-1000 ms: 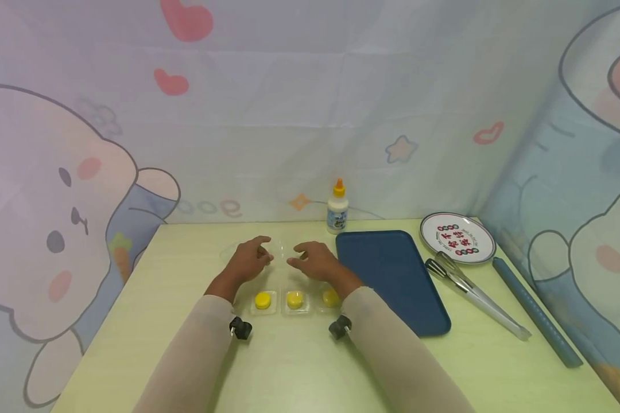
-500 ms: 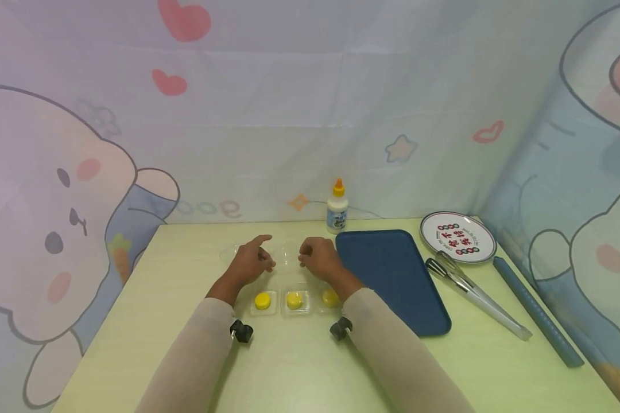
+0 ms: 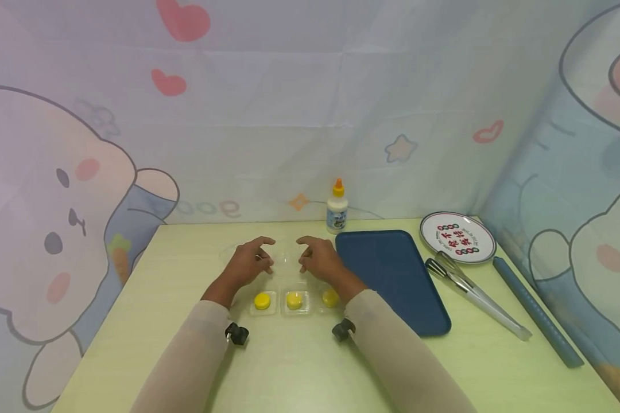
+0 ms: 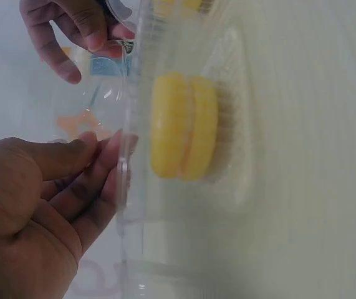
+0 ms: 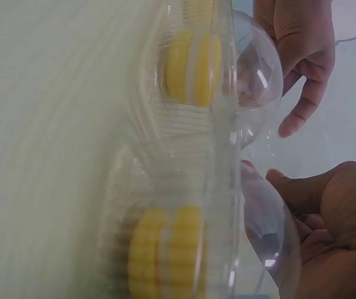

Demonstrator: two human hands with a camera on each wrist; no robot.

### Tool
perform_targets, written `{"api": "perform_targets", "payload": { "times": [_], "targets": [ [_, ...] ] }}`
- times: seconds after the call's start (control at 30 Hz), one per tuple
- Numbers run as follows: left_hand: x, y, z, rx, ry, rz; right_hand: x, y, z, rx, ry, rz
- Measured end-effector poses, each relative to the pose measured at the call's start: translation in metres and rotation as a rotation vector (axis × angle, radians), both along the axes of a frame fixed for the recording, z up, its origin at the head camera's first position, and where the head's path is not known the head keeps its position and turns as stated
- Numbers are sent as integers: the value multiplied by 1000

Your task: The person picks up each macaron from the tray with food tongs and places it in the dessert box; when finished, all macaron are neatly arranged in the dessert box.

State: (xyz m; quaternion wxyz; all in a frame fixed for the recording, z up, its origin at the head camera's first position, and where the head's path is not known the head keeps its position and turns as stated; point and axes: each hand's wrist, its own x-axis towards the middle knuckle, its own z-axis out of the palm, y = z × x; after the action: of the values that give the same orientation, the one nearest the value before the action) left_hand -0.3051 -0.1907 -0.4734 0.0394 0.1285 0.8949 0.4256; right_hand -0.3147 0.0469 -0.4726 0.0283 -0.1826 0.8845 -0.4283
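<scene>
A yellow macaron (image 3: 262, 300) sits in a clear plastic tray in front of the hands. To its right are a second macaron (image 3: 294, 299) and a third macaron (image 3: 330, 297), each in a clear box. Domed covers show over these two in the right wrist view. Behind the row, a clear dome lid (image 3: 285, 258) lies between the two hands. My left hand (image 3: 248, 261) holds its left edge, thumb and fingers curled. At the opposite edge, my right hand (image 3: 320, 259) grips it with thumb and bent fingers. The see-through rim blurs exact contact.
More clear plastic (image 3: 227, 252) shows left of the left hand. A glue-type bottle (image 3: 337, 212) stands at the back, beside a dark blue tray (image 3: 392, 284). Farther right lie a printed plate (image 3: 457, 238), metal tongs (image 3: 475, 295) and a long blue-grey bar (image 3: 537, 312).
My right hand drew back slightly right and closed its fingers, then spread index and thumb again. My left hand has shifted only slightly. Macarons, tray and bottle have stayed in place.
</scene>
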Motion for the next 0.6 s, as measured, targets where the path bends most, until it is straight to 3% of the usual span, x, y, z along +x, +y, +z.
{"api": "perform_targets", "payload": {
  "times": [0.13, 0.4, 0.6],
  "targets": [
    [3, -1, 1, 34, 16, -14, 3, 0, 3, -6, 15, 30],
    [9, -4, 3, -59, 144, -67, 6, 3, 3, 35, 79, 54],
    [15, -8, 3, -40, 132, -95, 7, 5, 2, 46, 62, 47]
  ]
}}
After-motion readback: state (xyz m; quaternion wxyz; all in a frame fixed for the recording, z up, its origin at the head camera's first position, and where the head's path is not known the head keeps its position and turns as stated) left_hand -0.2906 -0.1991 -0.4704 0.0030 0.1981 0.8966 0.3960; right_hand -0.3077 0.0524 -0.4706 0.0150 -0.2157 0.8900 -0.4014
